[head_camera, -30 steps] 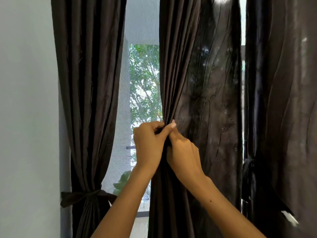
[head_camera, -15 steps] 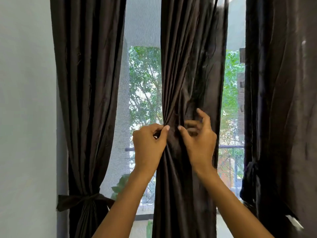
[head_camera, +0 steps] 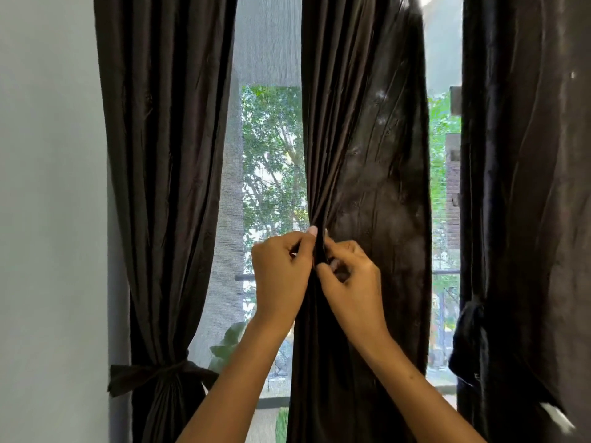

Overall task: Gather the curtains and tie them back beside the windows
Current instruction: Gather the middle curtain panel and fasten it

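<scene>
Both hands, left hand point(head_camera: 281, 276) and right hand point(head_camera: 350, 284), pinch the middle curtain point(head_camera: 367, 155), which hangs vertically, its pleats converging downward into their grip.

No table/floor in view; dark curtains point(head_camera: 367, 139) hang at window point(head_camera: 271, 161), beside wall point(head_camera: 48, 219).

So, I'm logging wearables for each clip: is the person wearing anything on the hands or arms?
Nothing shows. The left hand and right hand are bare: no gloves, rings, watch or bracelets visible. Both forearms are uncovered down to the bottom of the picture, with no sleeves in view. The nails are short, with a pale pinkish look.
</scene>
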### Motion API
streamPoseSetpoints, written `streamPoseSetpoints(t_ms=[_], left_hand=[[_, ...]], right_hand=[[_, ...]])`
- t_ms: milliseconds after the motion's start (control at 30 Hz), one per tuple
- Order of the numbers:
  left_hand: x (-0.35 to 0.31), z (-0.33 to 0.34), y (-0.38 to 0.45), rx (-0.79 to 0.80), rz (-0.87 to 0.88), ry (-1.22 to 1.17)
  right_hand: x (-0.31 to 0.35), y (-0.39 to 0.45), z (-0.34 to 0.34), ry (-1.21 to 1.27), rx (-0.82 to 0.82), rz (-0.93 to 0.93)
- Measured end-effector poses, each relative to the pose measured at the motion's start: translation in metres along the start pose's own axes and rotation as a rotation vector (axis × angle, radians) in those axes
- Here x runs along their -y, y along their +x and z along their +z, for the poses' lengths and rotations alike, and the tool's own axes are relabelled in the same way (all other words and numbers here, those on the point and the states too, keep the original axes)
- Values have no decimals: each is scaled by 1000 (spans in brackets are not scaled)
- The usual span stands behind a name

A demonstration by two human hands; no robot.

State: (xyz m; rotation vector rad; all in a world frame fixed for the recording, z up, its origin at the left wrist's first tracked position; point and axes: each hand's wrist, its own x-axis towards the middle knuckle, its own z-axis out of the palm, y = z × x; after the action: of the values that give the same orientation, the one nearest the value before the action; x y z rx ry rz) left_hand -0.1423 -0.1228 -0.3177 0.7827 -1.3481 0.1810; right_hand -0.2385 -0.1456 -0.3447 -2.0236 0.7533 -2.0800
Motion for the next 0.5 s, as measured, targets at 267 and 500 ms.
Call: streamPoseSetpoints(t_ms=[267,500], left_hand=[[9,2,8,28,-53,62],[9,4,6,3,1,75]], right_hand=[[-4,0,-9,-140,-47,-106],[-14,29,-24,98,-186,276]])
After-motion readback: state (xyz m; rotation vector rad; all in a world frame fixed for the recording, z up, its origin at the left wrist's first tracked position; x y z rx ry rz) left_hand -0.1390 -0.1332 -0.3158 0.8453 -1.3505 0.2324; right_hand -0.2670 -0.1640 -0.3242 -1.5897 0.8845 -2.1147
